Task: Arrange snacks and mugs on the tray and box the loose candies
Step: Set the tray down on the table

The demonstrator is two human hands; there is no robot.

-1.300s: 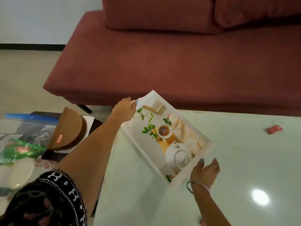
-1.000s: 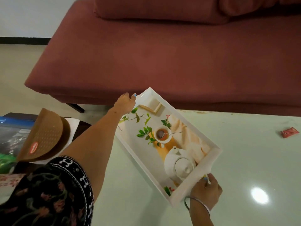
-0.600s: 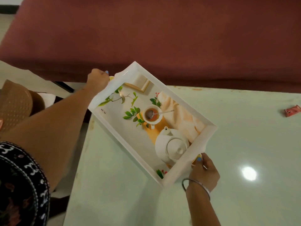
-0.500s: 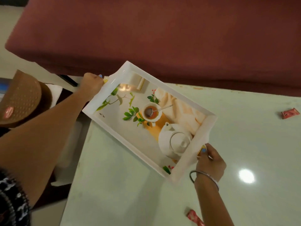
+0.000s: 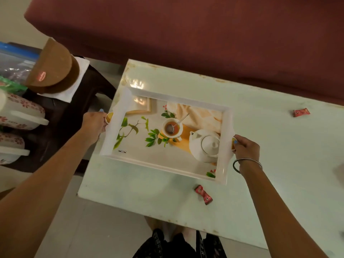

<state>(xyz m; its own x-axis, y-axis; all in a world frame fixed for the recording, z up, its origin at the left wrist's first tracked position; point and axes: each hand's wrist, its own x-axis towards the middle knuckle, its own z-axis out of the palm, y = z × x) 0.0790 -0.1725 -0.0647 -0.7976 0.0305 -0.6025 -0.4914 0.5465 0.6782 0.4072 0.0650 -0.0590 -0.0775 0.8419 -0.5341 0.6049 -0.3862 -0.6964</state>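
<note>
Head view showed both hands clasping a white tray [image 5: 226, 125] over the pale table [image 5: 279, 164], left hand [image 5: 94, 122] and right hand [image 5: 246, 147] each closed on an end handle. Red candies lay loose nearby, one [image 5: 203, 194] just near the tray's near edge, another [image 5: 301, 112] at far right.

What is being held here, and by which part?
The tray, by its two short ends: left hand and right hand at the handles.

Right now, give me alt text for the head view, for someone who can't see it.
Both hands, left hand and right hand, grip the ends of an empty white tray over a pale table. Two red wrapped candies lie loose: near candy, far candy.
</note>
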